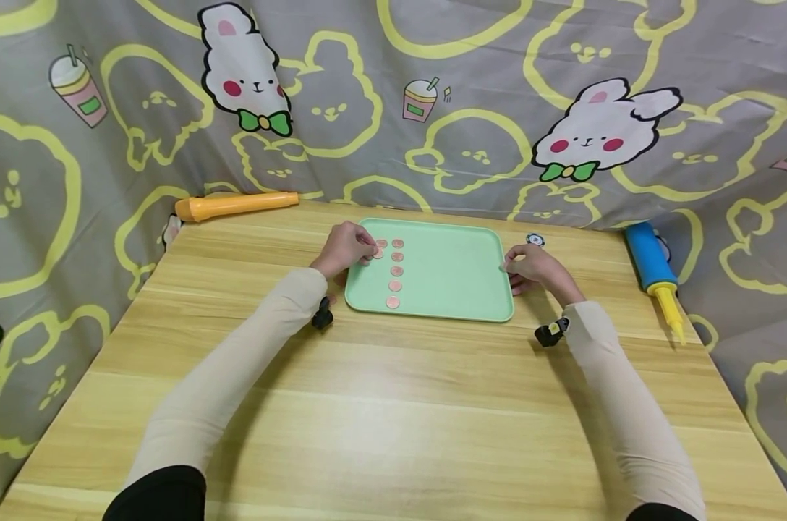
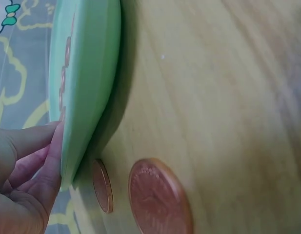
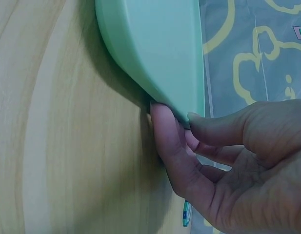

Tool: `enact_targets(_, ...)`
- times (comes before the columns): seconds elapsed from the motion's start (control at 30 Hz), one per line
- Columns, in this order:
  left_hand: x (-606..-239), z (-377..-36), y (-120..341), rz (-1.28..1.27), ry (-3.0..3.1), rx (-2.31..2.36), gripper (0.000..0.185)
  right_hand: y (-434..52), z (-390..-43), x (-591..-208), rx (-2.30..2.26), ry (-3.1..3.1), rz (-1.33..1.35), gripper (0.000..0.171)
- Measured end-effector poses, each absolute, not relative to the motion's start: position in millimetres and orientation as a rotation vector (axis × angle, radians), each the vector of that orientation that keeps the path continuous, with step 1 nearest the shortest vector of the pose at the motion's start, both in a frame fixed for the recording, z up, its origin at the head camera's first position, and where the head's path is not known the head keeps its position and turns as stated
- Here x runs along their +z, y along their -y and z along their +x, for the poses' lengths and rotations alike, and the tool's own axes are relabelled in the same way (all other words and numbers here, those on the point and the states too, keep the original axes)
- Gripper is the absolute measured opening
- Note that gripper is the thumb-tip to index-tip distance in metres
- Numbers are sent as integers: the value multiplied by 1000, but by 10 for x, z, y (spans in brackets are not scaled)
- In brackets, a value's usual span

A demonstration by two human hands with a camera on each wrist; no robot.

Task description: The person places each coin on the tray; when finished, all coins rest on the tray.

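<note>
A pale green tray [image 1: 445,275] lies flat on the wooden table [image 1: 393,405], toward the far edge and midway between its sides. The left hand [image 1: 349,248] rests at the tray's far left corner with its fingers curled over the rim, the fingertips [image 2: 56,141] pressed against the tray's edge in the left wrist view; whether they pinch a coin I cannot tell. A column of copper coins [image 1: 396,272] lies inside the tray along its left side, with one more coin just beside the column at the fingertips. Two further coins [image 2: 157,200] lie on the table just outside the tray's left edge, below the hand. Their faces are too blurred to read.

The right hand [image 1: 535,268] is at the tray's right edge, thumb on top of the rim and a finger [image 3: 165,141] tucked under it, pinching the edge.

A small round blue and white token [image 1: 534,239] lies on the table just beyond the right hand; its marking is unreadable. An orange tube [image 1: 237,205] lies at the far left corner of the table, and a blue and yellow pump [image 1: 657,278] lies along the right edge. A grey cloth [image 1: 471,108] printed with rabbits and drink cups hangs behind, without legible writing.
</note>
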State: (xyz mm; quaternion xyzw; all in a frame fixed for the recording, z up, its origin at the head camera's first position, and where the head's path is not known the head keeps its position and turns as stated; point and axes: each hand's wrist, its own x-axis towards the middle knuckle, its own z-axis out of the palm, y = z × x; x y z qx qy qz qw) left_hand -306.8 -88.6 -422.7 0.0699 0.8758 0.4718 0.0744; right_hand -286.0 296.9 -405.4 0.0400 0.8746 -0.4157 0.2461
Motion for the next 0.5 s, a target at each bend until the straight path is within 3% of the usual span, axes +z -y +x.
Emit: enact_targets(0.5, -4258, -3061, 867, 185, -2633, 1445, 6, -2969, -2843, -4052, -1115, -2411, 98, 23)
